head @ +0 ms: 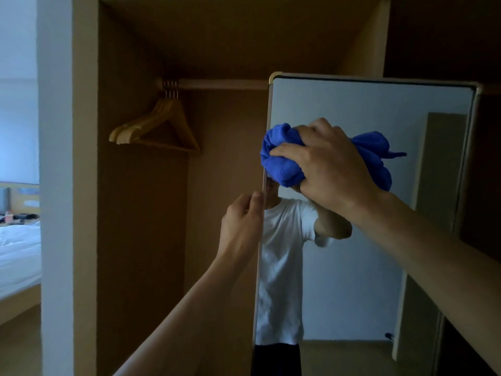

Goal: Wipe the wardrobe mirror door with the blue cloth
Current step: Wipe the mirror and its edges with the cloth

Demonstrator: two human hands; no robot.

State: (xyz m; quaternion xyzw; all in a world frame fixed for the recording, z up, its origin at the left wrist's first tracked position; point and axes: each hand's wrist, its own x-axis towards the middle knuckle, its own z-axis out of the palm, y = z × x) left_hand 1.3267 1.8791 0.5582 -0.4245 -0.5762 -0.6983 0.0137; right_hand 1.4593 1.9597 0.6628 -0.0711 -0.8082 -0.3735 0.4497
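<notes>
The wardrobe mirror door [352,267] stands swung out, its tall glass facing me, framed in pale trim. My right hand [333,169] grips a bunched blue cloth [282,164] and presses it against the glass near the upper left corner. My left hand [242,226] holds the door's left edge at mid height, thumb and fingers pinching the thin frame. The mirror reflects a person in a white T-shirt and the cloth's far side.
Left of the door is the open wardrobe bay with a rail [217,84] and several wooden hangers [160,126]. A white wall edge [54,185] stands further left, with a bed [19,256] beyond it. Dark shelving lies to the right of the door.
</notes>
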